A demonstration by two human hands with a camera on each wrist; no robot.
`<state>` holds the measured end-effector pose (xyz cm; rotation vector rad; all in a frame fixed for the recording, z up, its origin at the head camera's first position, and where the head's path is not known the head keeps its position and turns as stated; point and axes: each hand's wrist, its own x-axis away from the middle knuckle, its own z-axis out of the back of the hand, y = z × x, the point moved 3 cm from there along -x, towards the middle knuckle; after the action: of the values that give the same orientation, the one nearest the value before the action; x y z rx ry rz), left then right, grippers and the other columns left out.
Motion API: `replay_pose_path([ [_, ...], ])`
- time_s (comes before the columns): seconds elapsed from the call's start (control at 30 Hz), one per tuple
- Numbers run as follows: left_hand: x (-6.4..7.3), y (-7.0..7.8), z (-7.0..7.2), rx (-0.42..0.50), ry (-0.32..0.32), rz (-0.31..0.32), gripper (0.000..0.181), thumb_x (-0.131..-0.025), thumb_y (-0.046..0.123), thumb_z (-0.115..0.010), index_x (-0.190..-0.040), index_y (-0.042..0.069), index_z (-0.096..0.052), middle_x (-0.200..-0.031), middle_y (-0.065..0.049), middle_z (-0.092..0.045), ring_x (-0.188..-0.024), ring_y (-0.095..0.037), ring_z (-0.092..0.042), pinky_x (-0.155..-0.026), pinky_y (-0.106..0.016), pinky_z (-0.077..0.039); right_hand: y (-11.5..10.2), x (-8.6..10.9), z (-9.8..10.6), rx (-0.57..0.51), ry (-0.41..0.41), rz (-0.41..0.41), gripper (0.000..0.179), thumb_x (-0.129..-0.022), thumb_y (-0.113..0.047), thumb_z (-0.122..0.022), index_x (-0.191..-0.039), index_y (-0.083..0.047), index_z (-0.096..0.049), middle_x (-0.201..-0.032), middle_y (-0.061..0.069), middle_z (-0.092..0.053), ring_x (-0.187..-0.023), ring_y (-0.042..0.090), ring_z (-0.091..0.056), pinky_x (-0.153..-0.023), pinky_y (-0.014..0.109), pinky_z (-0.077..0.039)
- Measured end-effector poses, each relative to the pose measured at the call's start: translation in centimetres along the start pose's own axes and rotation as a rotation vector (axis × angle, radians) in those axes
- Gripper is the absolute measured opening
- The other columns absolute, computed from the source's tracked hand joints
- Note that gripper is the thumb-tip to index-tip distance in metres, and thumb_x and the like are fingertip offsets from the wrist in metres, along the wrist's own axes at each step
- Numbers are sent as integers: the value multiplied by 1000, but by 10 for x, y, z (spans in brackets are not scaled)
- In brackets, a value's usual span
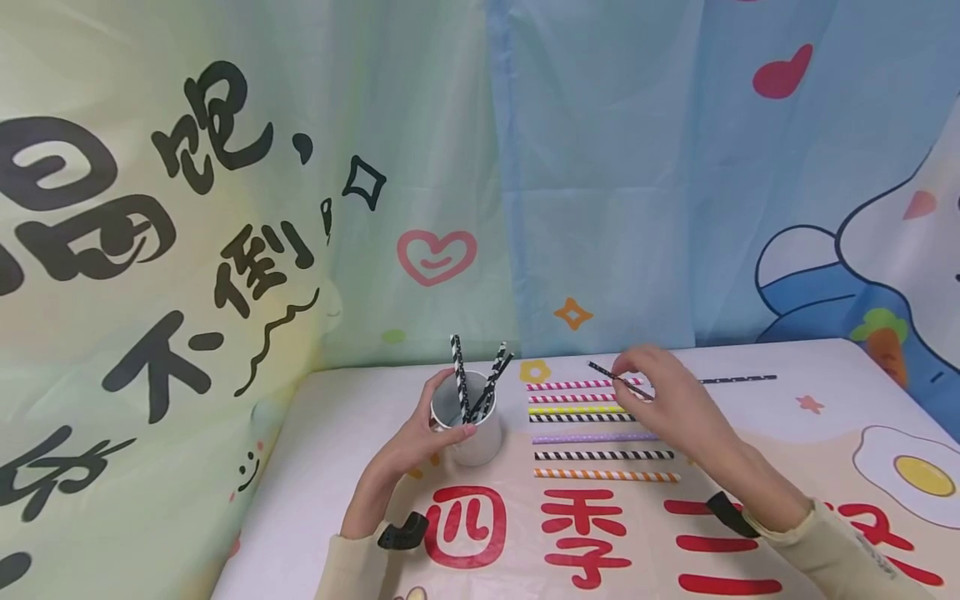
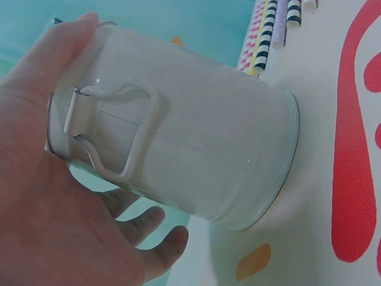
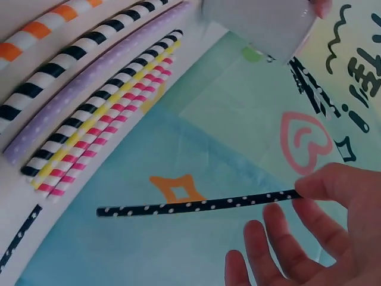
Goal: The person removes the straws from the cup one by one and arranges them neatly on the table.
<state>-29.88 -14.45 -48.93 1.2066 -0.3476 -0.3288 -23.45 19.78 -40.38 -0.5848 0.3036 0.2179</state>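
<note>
A white metal cup (image 1: 480,442) with a wire-like handle (image 2: 140,137) stands on the table, tilted in the left wrist view. My left hand (image 1: 417,432) grips it near the rim, thumb on the near side. Several black paper straws (image 1: 459,367) with white patterns lean inside the cup. Over the table to the right, my right hand (image 1: 667,396) pinches one black straw with white dots (image 3: 196,206) between thumb and forefinger. Below that hand lie striped and dotted straws: pink-striped (image 1: 558,399), yellow (image 1: 570,410), purple (image 1: 592,438), black-striped (image 1: 600,456) and orange-striped (image 1: 607,475).
Another black dotted straw (image 1: 738,380) lies right of my right hand. The printed tablecloth (image 1: 300,500) bears red characters and a fried egg picture (image 1: 922,475). Behind the table's back edge hangs a printed curtain (image 1: 600,167), with another at the left.
</note>
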Motion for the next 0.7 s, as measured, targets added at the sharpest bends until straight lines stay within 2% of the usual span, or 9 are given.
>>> replay_pose_path([
  [0.2,2,-1,1,3,1,0,91,-88,30,-77,-156,39,-17,-160,-11,-23,-146,-41,-28,-112,-71,-30,4,2,-5,154,-17,53,23,-89,-17,-71,-111,-11,-67,-113,11,-67,-108,32,-61,-92,55,-54],
  [0.33,1,-1,1,4,-3,0,91,-88,29,-77,-156,38,-17,-160,-11,-24,-145,-40,-30,-112,-70,-31,10,5,-7,217,-8,85,24,-88,-18,-72,-111,-10,-69,-110,11,-68,-102,31,-63,-89,53,-55],
  [0.7,-1,0,0,15,-11,-7,91,-88,28,-77,-156,38,-17,-159,-10,-25,-145,-40,-30,-113,-69,-30,37,9,-5,325,-94,61,34,-87,-20,-75,-118,-11,-67,-115,15,-66,-107,36,-61,-91,59,-52],
])
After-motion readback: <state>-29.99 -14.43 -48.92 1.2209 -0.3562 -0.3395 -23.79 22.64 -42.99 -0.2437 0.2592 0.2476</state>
